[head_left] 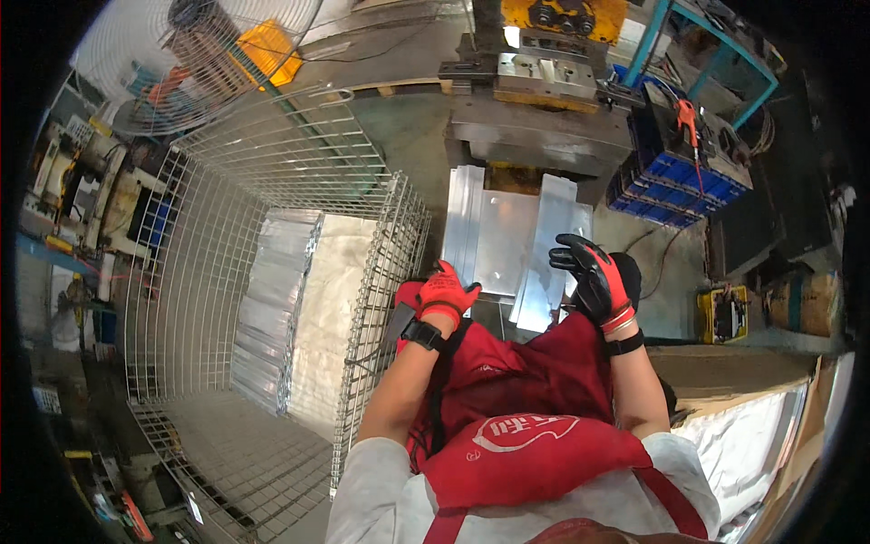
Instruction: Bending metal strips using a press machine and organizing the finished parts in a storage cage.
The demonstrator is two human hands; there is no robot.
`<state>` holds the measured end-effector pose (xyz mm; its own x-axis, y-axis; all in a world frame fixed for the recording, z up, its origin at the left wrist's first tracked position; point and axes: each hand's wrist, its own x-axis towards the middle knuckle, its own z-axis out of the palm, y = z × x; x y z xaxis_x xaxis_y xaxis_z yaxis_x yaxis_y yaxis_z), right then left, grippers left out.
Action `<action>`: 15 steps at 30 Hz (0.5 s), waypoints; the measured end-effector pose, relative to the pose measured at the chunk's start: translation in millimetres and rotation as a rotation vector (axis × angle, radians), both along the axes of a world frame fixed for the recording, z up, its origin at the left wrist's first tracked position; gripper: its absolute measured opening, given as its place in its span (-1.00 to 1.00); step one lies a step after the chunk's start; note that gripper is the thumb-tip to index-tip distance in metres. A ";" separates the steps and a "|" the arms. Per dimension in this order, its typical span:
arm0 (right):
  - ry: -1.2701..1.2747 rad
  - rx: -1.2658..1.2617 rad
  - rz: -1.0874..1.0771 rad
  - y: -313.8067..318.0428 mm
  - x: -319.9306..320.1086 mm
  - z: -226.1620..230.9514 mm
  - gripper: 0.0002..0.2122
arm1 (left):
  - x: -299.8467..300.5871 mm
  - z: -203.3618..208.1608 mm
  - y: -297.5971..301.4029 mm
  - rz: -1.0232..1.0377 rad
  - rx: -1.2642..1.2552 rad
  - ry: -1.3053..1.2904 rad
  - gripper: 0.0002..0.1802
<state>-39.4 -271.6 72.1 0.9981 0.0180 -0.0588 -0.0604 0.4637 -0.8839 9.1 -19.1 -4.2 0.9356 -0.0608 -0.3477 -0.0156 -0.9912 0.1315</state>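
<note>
My left hand (447, 292), in a red and black work glove, hovers above my left thigh with thumb and fingers apart, holding nothing I can see. My right hand (594, 276), gloved alike, is open with its black palm side showing and fingers stretched leftward. It is nearest to the right silver metal panel (549, 245); whether it touches cannot be told. A narrow ribbed metal panel (463, 213) lies on the left, just beyond my left hand. Between these two is a wide flat metal panel (505, 240), its long sides running away from me.
A wire mesh cage (367, 272) at my left holds stacked metal panels (272, 308) and a cream sheet (331, 317). Ahead stands a heavy press machine (544, 122). Blue crates (666, 186) carry an orange-handled tool (687, 122). A cardboard box (743, 367) is behind my right arm.
</note>
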 end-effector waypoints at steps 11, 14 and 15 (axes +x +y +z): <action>-0.067 -0.121 -0.134 -5.5 5.2 -12.2 -0.69 | -49.1 29.8 -110.6 -0.355 -0.157 -0.034 -0.01; 0.013 -0.167 -0.135 -8.0 -0.7 -1.7 -0.70 | -50.6 7.6 -117.9 -0.369 -0.106 -0.140 0.04; -0.023 -0.088 -0.187 -6.3 0.8 -4.9 -0.70 | -48.4 12.8 -117.0 -0.356 -0.134 -0.104 -0.01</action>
